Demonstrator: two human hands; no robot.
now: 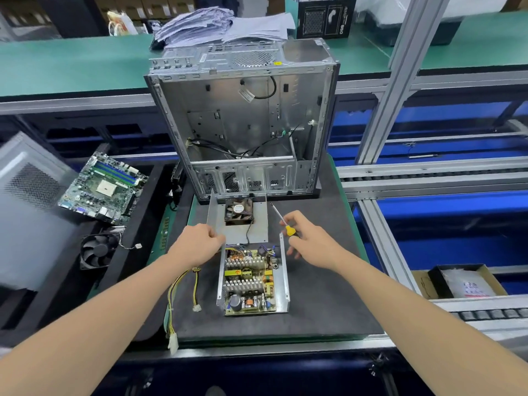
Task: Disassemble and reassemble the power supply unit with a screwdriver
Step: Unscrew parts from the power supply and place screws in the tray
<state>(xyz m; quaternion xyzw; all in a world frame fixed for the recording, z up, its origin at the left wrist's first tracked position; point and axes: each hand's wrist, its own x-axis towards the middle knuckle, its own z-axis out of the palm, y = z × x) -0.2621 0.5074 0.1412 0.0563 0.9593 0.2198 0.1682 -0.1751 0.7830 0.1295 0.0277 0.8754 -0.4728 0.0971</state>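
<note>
The open power supply unit [253,281] lies on a dark foam mat [323,304], its circuit board, heatsinks and capacitors exposed. Its metal cover [258,227], with a brown fan [239,211] mounted in it, lies flipped open just beyond the unit, joined to it by a wire. My left hand [200,242] has curled fingers at the near left corner of the cover, by the unit's far left edge. My right hand [307,238] grips a yellow-handled screwdriver [281,220], whose shaft points up and left, beside the unit's right wall. Yellow and black cables [183,287] trail left from the unit.
An empty computer case [243,118] stands open behind the mat. A green motherboard [104,185] and a black cooling fan [98,250] lie at left, beside a grey side panel [25,195]. Roller conveyor rails [428,174] and a box [463,281] are at right.
</note>
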